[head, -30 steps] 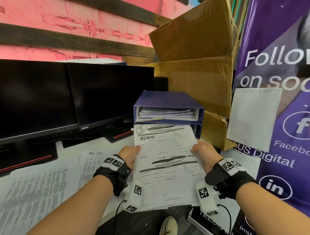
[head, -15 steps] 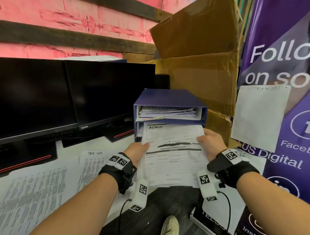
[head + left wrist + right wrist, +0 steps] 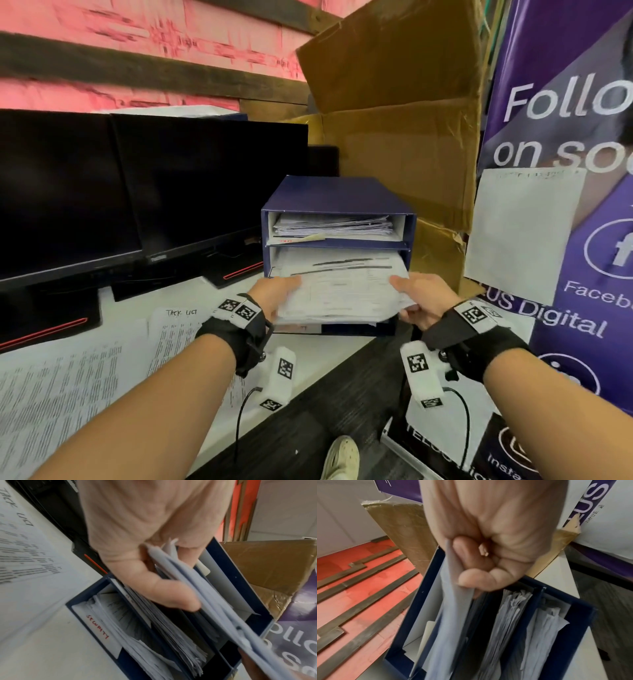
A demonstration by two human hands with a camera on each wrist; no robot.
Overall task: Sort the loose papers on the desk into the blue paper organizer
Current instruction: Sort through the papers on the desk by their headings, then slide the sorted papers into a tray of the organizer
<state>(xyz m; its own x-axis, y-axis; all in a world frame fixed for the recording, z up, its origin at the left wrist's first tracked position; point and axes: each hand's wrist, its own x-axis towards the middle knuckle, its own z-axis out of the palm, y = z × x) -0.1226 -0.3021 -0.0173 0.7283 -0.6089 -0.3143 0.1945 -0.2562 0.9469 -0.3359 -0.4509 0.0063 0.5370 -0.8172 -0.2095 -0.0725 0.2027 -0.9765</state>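
Head view, paper stack: a sheaf of printed forms (image 3: 339, 294) sits half inside the middle slot of the blue paper organizer (image 3: 337, 195), its near edge sticking out past the organizer's front.
Left hand: the left hand (image 3: 274, 294) pinches the stack's left edge, thumb on top and fingers (image 3: 159, 595) curled beneath.
Right hand: the right hand (image 3: 423, 298) pinches the right edge in the same way, its fingers (image 3: 476, 580) folded under the sheets.
Slots: the top slot already holds a crumpled pile of papers (image 3: 334, 224); the left wrist view shows more sheets in the lower slots, one with a red handwritten tab.
Organizer's edges: it stands at the corner of the white desk (image 3: 329, 356), its front near the desk's edge.
Room around: a cardboard box (image 3: 404, 144) stands close behind and to the right, two dark monitors (image 3: 137, 192) close on the left, a purple banner (image 3: 561, 102) further right.
Desk left: printed lists (image 3: 68, 383) lie flat beside the left forearm.
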